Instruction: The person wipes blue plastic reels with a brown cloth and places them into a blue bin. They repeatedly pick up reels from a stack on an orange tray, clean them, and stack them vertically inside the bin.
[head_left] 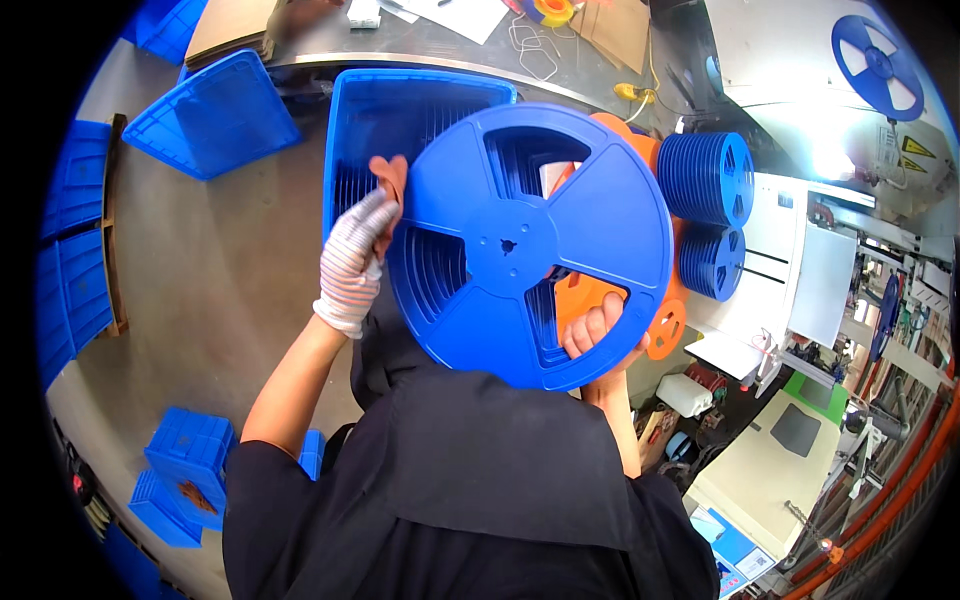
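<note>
Hands apart, a worker's bare right hand (603, 335) grips a stack of blue reels (510, 220) through a cutout in front of a blue crate (370, 105), apparently to bear the weight, while the gloved left hand (355, 255), its grip unclear, flanks the opposite edge, perhaps for steadying.

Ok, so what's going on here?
A person is holding a stack of big blue reels in front of them. The bare right hand grips it at the lower right, fingers showing through an opening. The left hand, in a striped glove, is up at the left edge; whether it touches is unclear. Behind is a blue bin, and more blue reels sit stacked to the right.
</note>
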